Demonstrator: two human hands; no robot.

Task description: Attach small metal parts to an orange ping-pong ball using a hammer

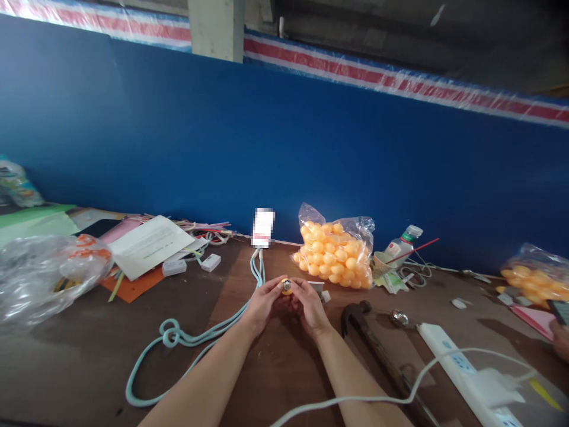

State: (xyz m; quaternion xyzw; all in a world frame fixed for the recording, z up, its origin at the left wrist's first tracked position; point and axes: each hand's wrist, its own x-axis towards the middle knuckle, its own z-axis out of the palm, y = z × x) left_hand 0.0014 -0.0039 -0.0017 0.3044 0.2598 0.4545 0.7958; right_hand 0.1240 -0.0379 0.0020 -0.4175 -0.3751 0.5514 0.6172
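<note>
My left hand (263, 303) and my right hand (312, 306) meet above the middle of the brown table. Between their fingertips they pinch a small shiny round metal piece (287, 285) with a bit of orange-yellow at its lower edge. It is too small to name exactly. The lower fingers of both hands are partly hidden. A light-blue lanyard (208, 338) runs past my left hand, its badge (263, 228) standing against the blue partition. Just behind my right hand lies a small grey-white piece (318, 289). Nearer my right forearm rests a claw hammer (377, 350).
A clear bag of orange balls (333, 255) stands behind my hands. On the right are a bottle (402, 246), a shiny metal object (399, 318), a white power strip (453, 356) and another person's hand (560, 339). Papers (151, 246) and a plastic bag (48, 279) lie left. A white cable (355, 399) crosses my right forearm.
</note>
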